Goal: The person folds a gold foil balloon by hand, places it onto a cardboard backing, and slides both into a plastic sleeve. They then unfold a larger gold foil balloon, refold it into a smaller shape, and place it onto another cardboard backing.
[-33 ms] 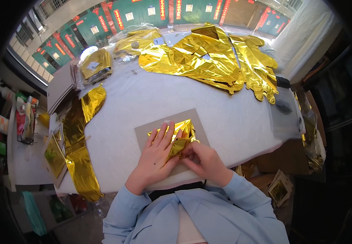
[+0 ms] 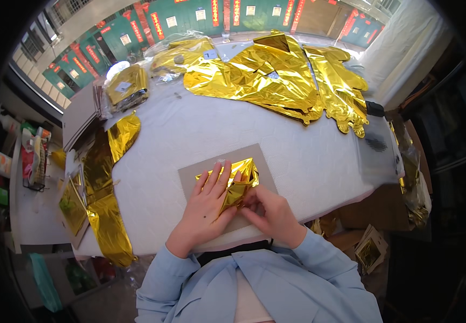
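Pressing flat with spread fingers, the left hand (image 2: 207,207) pins a piece of folded gold foil (image 2: 236,185) against a grey card board (image 2: 190,177) that lies on the white table (image 2: 190,134) just in front of the person; the open palm appears to serve as a clamp so the slippery sheet cannot spring back or slide. The right hand (image 2: 269,212), at about 3 o'clock from the left, curls its fingers over the foil's near edge and pinches it, seemingly to hold a crease; whether the thumb is under the foil I cannot tell. The board probably gives a firm, smooth backing for sharp folds. At 12 o'clock from the hands, well apart, lies a large crumpled gold foil sheet (image 2: 276,75), spread loose across the far table. At 9 o'clock, long gold foil strips (image 2: 106,177) hang over the table's left edge, within easy reach. At 11 o'clock sit bagged foil packs (image 2: 126,86) beside a stack of grey boards (image 2: 79,113).
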The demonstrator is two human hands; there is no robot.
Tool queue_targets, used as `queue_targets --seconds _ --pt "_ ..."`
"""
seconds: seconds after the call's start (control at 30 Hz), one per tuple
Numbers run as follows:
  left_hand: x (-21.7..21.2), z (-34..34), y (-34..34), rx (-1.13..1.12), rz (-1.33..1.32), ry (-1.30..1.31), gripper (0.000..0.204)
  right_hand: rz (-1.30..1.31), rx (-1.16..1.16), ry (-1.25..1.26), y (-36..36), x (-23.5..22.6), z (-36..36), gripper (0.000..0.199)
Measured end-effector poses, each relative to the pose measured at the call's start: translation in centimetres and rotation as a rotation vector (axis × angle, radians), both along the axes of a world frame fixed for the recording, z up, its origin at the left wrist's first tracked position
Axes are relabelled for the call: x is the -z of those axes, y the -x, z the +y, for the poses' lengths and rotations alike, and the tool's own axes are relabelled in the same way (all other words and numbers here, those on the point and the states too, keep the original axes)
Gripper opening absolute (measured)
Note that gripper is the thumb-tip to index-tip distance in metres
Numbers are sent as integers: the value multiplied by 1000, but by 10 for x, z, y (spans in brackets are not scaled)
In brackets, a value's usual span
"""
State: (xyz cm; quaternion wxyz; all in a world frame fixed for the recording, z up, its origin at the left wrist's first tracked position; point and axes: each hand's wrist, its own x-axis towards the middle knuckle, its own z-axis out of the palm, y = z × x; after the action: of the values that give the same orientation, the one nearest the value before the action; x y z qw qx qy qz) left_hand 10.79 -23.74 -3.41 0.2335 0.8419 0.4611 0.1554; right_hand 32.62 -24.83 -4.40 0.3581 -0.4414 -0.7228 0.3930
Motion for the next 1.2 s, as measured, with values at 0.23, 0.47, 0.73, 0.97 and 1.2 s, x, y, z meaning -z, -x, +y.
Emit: queue_targets --seconds 0.23,0.47,0.73,0.97,1.2 --pt "1 3 4 17 -56 42 74 -151 233 -334 20 13 -12 22" --pt "9 4 8 10 -140 90 75 -352 49 -561 21 13 -10 31" --pt "-4 -1 -6 14 131 -84 93 -95 69 -274 -3 11 -10 24" --pt "9 1 -3 35 153 -115 99 133 216 -15 -35 -5 -13 30" --pt "10 -3 -12 -39 207 -168 86 -315 7 -372 -17 -22 -2 55"
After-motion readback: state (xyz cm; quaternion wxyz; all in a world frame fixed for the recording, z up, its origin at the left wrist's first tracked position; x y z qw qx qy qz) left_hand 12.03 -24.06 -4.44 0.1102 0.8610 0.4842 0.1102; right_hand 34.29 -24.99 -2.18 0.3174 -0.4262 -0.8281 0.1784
